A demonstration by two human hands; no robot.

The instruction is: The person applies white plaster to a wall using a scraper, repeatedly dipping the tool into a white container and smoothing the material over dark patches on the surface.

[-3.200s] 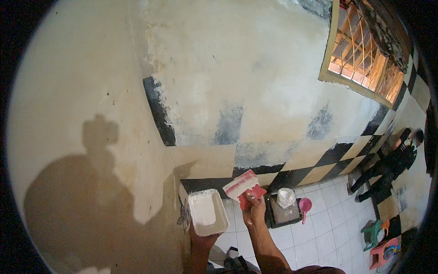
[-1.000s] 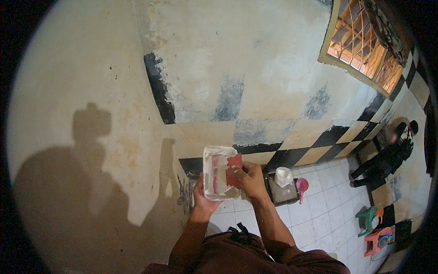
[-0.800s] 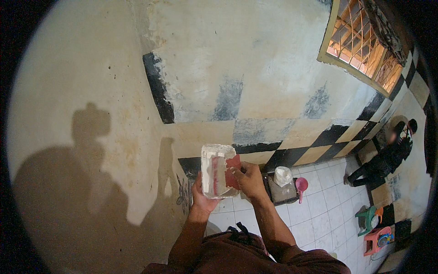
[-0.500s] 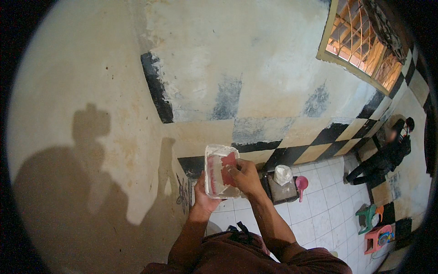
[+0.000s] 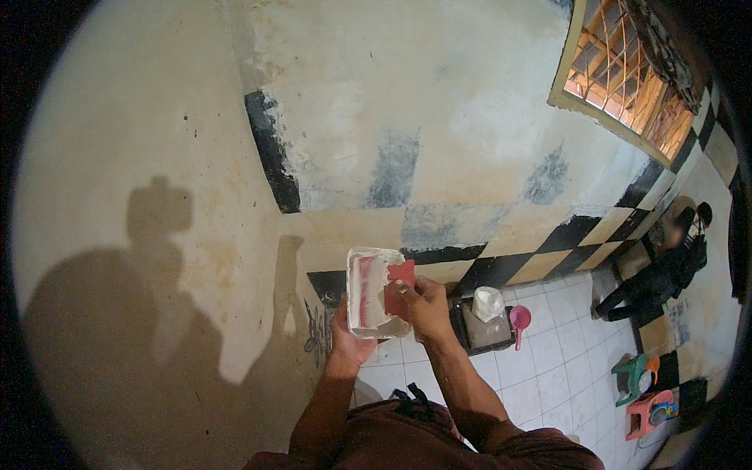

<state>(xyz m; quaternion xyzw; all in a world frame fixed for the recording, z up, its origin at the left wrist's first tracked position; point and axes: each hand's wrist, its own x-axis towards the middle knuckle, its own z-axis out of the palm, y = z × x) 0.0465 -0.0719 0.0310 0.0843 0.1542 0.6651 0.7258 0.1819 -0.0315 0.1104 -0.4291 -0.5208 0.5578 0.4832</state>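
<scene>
My left hand [image 5: 350,338] is closed round the lower left side of a shallow rectangular tray [image 5: 352,294], holding it up in front of me. Off-white paste [image 5: 377,301] coats the tray's inside, with a reddish streak along its left part. My right hand [image 5: 431,311] grips a flat red scraper [image 5: 400,272] between thumb and fingers. The scraper lies over the right part of the tray, its edge at the paste. Part of the scraper is hidden behind my fingers.
Ahead stands a wall [image 5: 337,157] with black and cream checks, partly coated pale. On the tiled floor, a white bag [image 5: 488,302] rests on a dark-edged stand [image 5: 482,335] beside a pink dipper [image 5: 519,316]. Green [image 5: 629,377] and red stools [image 5: 649,413] and a person [image 5: 654,266] are at right.
My right hand has drawn the red scraper slightly rightward across the tray, uncovering more of the paste. The tray has shifted a little left.
</scene>
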